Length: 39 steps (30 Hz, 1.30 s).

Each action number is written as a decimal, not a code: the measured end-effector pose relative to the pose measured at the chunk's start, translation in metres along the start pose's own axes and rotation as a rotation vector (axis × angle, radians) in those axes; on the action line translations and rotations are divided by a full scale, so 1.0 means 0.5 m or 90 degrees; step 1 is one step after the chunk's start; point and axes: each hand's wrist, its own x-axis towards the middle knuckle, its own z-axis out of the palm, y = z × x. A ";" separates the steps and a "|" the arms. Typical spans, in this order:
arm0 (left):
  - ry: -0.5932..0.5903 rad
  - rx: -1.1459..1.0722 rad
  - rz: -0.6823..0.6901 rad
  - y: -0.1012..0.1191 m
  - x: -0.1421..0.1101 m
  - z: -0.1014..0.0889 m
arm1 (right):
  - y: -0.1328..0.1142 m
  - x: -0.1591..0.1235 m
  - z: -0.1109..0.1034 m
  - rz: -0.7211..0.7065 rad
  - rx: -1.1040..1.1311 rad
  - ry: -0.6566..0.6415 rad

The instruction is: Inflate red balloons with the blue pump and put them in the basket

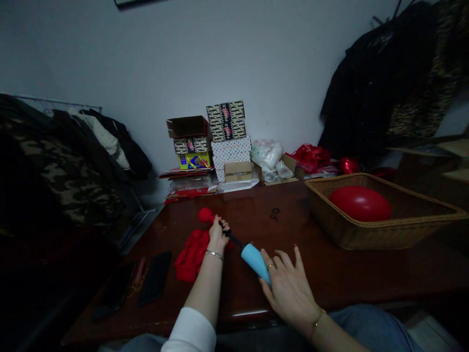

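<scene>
Head view: on the brown table [289, 232], a wicker basket [381, 237] with a large red balloon [361, 203] stands at right; a red pile [189, 259] lies at left, beside the left forearm. Near the middle, the left hand [218, 231] is closed around the far end of a blue pump [253, 259]; the right hand [289, 286], fingers spread, touches its near end, how firmly I cannot tell.

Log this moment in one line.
left hand: gripping far end of blue pump beside small red balloon; right hand: open against pump; nearby: wicker basket with large red balloon
</scene>
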 end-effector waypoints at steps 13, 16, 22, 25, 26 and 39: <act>-0.037 0.046 0.009 -0.066 -0.038 -0.010 | -0.019 0.058 0.029 0.035 0.007 0.018; -0.044 0.068 0.025 -0.070 -0.036 -0.012 | -0.030 0.073 0.032 0.042 0.022 0.021; 0.030 0.076 0.046 -0.046 -0.008 -0.018 | -0.030 0.056 0.033 0.026 0.029 0.006; 0.046 0.061 0.061 -0.023 0.002 -0.019 | -0.016 0.032 0.030 0.013 0.032 0.006; 0.045 0.056 0.064 -0.015 0.004 -0.019 | -0.010 0.023 0.028 0.010 0.033 0.006; -0.034 -0.024 -0.005 -0.025 -0.032 -0.016 | 0.010 0.004 0.003 0.030 0.066 0.006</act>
